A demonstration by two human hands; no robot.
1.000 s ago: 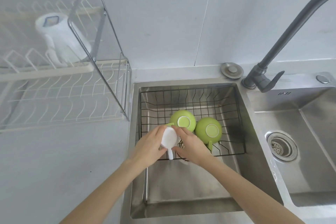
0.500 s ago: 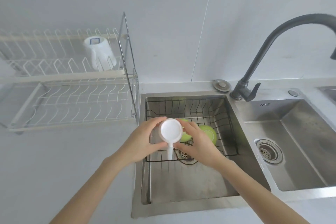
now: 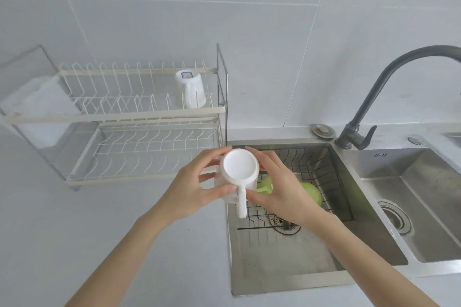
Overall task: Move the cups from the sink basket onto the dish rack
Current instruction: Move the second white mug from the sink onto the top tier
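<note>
Now | white cup (image 3: 240, 166) upside down, handle toward camera | both hands (image 3: 197, 188) gripping

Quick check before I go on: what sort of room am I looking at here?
Most likely a home kitchen: a steel double sink with a faucet, a tiled wall, and a two-tier dish rack on the counter.

No word or number can be read; a small dark mark stamped on the right stainless-steel sink basin's back wall (image 3: 380, 155) and a blue-outlined label on the upturned white plastic cup (image 3: 190, 89) are both too blurred
</note>
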